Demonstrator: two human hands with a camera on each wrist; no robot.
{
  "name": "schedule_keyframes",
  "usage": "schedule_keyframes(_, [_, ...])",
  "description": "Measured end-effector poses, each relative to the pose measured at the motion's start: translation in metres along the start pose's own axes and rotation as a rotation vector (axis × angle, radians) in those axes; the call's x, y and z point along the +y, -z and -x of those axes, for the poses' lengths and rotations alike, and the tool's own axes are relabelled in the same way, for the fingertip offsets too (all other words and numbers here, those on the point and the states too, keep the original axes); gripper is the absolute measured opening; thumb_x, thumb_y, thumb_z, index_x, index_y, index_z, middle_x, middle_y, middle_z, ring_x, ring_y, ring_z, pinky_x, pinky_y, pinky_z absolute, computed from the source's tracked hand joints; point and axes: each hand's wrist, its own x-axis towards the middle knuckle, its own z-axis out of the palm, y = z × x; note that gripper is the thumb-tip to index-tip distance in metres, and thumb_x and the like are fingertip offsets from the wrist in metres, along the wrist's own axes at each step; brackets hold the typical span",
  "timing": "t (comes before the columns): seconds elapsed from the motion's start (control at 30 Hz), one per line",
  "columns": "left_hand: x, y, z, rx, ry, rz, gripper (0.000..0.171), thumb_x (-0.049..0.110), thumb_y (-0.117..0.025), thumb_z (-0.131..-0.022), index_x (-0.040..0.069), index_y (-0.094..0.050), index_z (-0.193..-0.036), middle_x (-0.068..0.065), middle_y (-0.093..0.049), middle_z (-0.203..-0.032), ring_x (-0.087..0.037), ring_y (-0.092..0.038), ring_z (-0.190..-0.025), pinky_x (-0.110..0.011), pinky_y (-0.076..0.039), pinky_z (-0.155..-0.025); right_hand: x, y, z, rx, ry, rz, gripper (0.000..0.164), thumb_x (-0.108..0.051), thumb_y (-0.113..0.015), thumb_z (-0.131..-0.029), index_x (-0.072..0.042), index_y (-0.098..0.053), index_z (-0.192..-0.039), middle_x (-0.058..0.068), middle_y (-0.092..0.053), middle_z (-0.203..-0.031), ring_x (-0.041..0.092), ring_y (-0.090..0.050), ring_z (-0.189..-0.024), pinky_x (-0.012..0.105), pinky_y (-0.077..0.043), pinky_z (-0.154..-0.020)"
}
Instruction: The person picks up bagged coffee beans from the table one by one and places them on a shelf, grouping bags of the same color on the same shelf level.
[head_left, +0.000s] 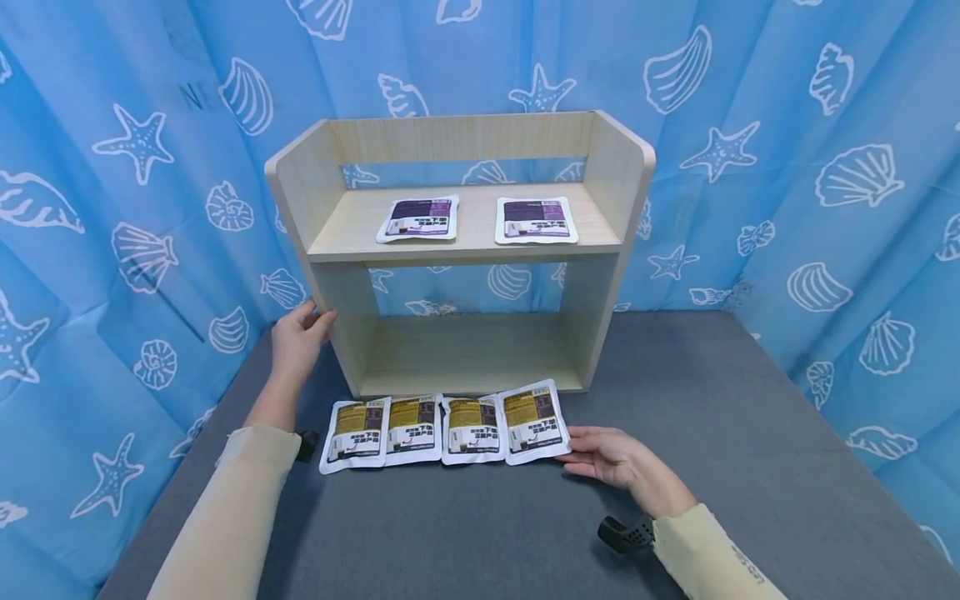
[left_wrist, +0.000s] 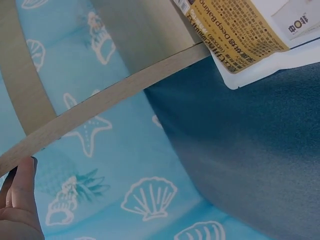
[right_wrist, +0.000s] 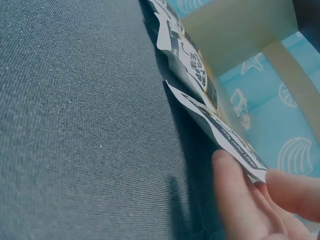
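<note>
Your right hand [head_left: 606, 458] pinches the end gold pouch [head_left: 531, 421], thumb against fingers; three more pouches [head_left: 414, 427] lie beyond your fingertips. Left hand [head_left: 297, 340] touches shelf [head_left: 477, 223] edge; can't tell whether gripping.

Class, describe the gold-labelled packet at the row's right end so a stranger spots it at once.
Find the wooden shelf. Along its front runs a row of four packets; go to the rightmost packet. Unlike its neighbours, that one is pinched in the right grip.

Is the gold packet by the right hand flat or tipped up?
Tipped up: the right hand pinches the gold packet by one raised edge, shadow beneath.
</note>
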Motion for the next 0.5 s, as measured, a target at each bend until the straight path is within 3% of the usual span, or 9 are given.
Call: schedule_keyframes(0.5, [-0.001, 0.0, 0.0, 0.004, 0.006, 0.007, 0.04, 0.02, -0.055, -0.101, 0.004, -0.055, -0.137, -0.018, -0.058, -0.132, -0.031, -0.058, -0.115, -0.044, -0.049, -0.097, -0.012, 0.002, 0.009, 0.034, 0.055, -0.015, 0.052, 0.008, -0.041, -0.099, 0.014, -0.02, -0.147, 0.012, -0.07, -0.096, 0.02, -0.07, -0.085, 0.033, -0.058, -0.077])
